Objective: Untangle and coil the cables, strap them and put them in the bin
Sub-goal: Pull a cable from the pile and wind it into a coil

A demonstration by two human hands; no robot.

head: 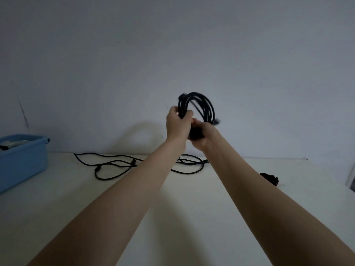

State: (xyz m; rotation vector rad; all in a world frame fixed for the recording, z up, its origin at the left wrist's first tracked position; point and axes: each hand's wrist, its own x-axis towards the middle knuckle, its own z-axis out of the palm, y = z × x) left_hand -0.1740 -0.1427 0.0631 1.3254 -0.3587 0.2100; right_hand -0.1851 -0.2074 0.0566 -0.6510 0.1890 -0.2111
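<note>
Both hands clench the raised black coiled cable [197,107], left hand [177,121] pinning the loops while the right hand [203,135] should cinch a dark strap [196,133] snugly.

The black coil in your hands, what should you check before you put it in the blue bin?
1. Coiled cable looped neatly: ok.
2. Left hand grips the coil: ok.
3. Right hand on a dark bundle at the coil's bottom; strap fastened: cannot tell.
4. Blue bin within sight, far left: ok.
5. Room in the bin: cannot tell.
6. All cables coiled: not ok, loose cable lies on the table.
</note>
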